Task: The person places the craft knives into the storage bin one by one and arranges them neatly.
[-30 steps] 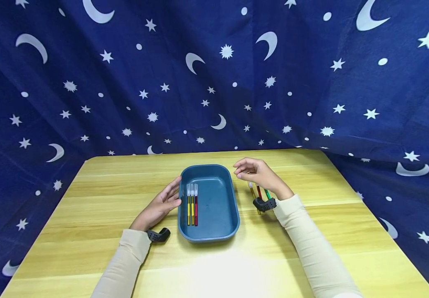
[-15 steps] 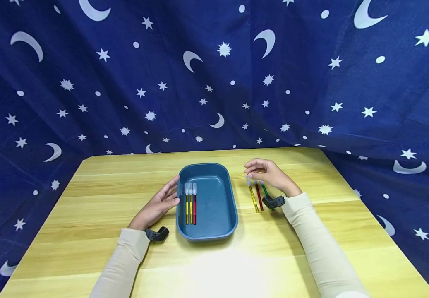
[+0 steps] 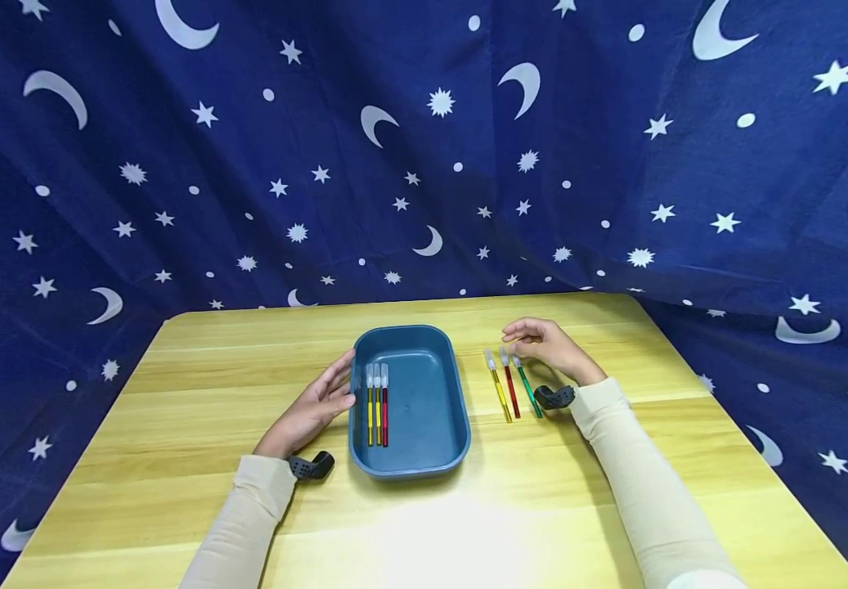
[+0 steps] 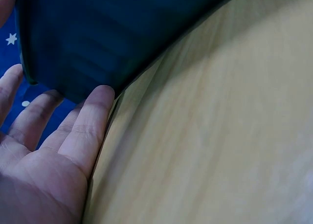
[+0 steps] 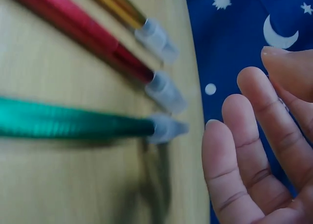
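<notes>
A blue rectangular tray [image 3: 427, 409] stands on the table. My left hand [image 3: 313, 409] touches its left side with straight fingers, and in the left wrist view the fingertips [image 4: 100, 94] meet the tray wall. Inside, along the left, lie two gold craft knives [image 3: 370, 413] and a red craft knife [image 3: 385, 413], all with clear caps. To the tray's right lie a gold craft knife [image 3: 500, 388], a red craft knife [image 3: 511, 388] and a green craft knife [image 3: 527, 388]. My right hand [image 3: 552, 348] hovers by the green one's cap, fingers loosely bent, holding nothing.
The wooden table [image 3: 210, 368] carries the tray and the knives. A blue curtain [image 3: 424, 147] with moons and stars hangs behind the far edge. Each wrist wears a black camera mount, such as the right one [image 3: 554, 397].
My right hand has moved right, from near the tray's far right corner past the gold and red craft knives to the green one's cap. The left hand stays at the tray.
</notes>
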A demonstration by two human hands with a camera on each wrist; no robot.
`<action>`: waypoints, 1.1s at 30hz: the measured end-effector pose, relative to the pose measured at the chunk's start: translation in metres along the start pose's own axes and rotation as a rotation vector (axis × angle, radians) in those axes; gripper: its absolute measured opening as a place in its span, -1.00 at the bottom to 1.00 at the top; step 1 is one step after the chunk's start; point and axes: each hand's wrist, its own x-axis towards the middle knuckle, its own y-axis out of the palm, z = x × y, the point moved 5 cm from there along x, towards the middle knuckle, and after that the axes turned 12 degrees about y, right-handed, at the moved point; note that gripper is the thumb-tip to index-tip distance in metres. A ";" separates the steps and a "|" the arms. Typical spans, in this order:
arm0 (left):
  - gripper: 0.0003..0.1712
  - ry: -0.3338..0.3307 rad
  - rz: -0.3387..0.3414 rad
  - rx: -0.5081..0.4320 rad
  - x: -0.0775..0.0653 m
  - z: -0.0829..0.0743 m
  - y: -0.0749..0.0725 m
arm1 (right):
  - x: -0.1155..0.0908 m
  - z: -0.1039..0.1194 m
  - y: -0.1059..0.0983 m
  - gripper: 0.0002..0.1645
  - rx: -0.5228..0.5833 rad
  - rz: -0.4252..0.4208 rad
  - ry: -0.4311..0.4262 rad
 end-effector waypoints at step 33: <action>-0.03 -0.017 -0.005 0.017 0.001 -0.002 0.000 | 0.017 -0.024 -0.010 -0.38 -0.159 0.138 0.189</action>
